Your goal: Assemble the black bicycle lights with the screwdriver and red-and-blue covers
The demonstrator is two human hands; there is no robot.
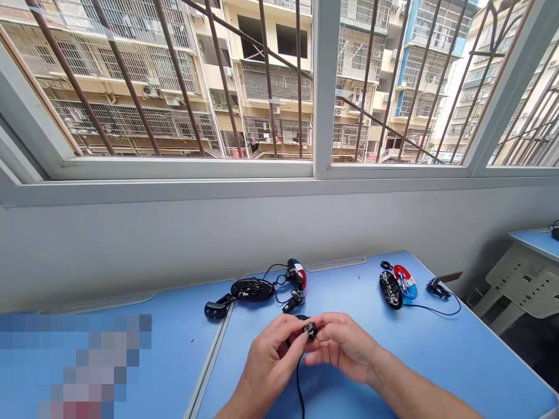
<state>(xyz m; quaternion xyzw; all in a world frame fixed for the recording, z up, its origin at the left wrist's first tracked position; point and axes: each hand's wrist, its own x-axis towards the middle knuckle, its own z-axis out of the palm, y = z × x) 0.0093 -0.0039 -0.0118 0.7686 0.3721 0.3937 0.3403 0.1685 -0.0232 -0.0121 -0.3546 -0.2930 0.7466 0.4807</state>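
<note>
I have a small black part [310,331] between my two hands, above the blue table [384,372]. My left hand [273,355] pinches it from one side, thumb and fingers closed on it. My right hand [343,346] meets it from the other side, fingertips at its edge and the lower fingers curled beneath; how firmly they grip, I cannot tell. A black cable [299,384] hangs just below the part, between my hands, and runs toward me. Beyond my left hand lie a black oval piece [252,289] and a black handle-like piece [217,309]. Well apart, beyond my right hand, a black oval shell [390,290] lies beside a red and blue shell [406,282].
</note>
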